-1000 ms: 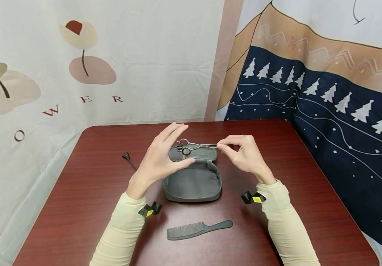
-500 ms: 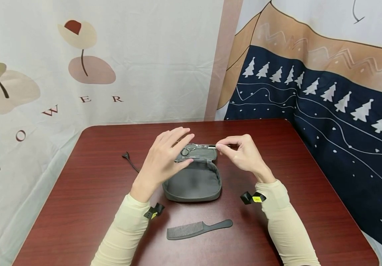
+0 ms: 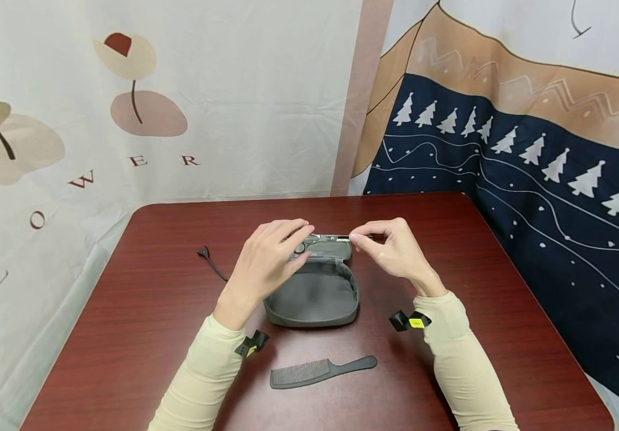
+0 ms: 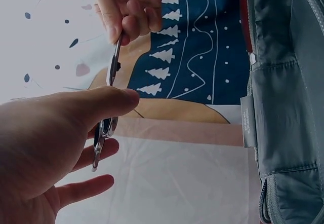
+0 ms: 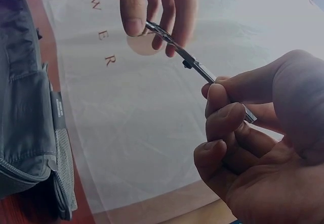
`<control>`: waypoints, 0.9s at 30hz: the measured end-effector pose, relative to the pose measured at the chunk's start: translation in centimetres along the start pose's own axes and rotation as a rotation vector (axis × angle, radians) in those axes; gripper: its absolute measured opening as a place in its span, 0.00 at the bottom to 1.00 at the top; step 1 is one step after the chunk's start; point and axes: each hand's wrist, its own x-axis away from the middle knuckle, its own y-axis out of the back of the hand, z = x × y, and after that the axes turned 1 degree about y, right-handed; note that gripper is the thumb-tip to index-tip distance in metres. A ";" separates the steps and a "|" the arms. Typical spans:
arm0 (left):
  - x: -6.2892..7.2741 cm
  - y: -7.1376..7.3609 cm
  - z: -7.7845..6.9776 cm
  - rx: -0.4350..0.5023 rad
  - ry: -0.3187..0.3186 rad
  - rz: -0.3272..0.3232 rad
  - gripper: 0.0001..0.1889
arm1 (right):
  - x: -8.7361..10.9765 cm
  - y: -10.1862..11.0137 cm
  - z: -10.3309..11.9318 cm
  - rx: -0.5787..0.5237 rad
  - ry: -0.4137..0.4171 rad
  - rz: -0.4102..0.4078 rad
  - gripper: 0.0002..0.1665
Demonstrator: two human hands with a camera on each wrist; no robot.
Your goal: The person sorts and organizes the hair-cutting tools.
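Note:
My right hand (image 3: pixel 396 248) pinches a pair of silver scissors (image 5: pixel 195 67) by the blades between thumb and fingers, holding them up above the grey zip case (image 3: pixel 312 321). The blade tips poke out past those fingers in the right wrist view. My left hand (image 3: pixel 266 260) is around the ring handles (image 4: pixel 104 133), thumb on one side and fingers on the other, with a gap between thumb and fingertips in the head view. Part of the handles is hidden behind the left hand. The case lies unzipped, its lid (image 3: pixel 336 248) laid back.
A grey comb (image 3: pixel 320 371) lies on the reddish-brown table (image 3: pixel 142 335) in front of the case. Left of the case is a thin dark tool (image 3: pixel 209 260), partly covered by the left hand. Printed cloths (image 3: pixel 266 108) hang behind the table.
My left hand has moved slightly right and its fingers have come down over the scissor handles, narrowing the gap to the thumb. The right hand and scissors have barely moved.

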 end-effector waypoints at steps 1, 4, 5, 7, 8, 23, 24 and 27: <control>0.0 0.0 0.0 0.000 0.000 0.001 0.26 | 0.0 0.0 0.0 -0.001 -0.001 0.001 0.05; 0.1 0.0 0.0 -0.004 -0.003 0.007 0.24 | 0.0 0.0 0.1 -0.003 -0.013 0.005 0.06; 0.1 0.0 -0.1 -0.006 -0.004 0.009 0.23 | 0.0 0.0 0.1 -0.002 -0.019 0.007 0.05; 0.1 0.1 -0.1 -0.008 -0.007 0.013 0.23 | 0.0 0.0 0.1 0.002 -0.037 0.015 0.05; 0.1 0.1 -0.1 -0.008 -0.008 0.014 0.24 | 0.0 0.0 0.1 0.006 -0.048 0.020 0.05; 0.1 0.5 0.0 0.030 -0.002 0.031 0.23 | 0.0 -0.1 0.0 0.013 -0.124 0.055 0.04; 0.1 0.6 0.0 0.033 0.000 0.030 0.23 | 0.0 -0.1 0.0 0.011 -0.122 0.057 0.04; 0.0 0.6 0.2 0.036 0.006 0.030 0.22 | 0.0 -0.2 0.0 0.006 -0.108 0.062 0.04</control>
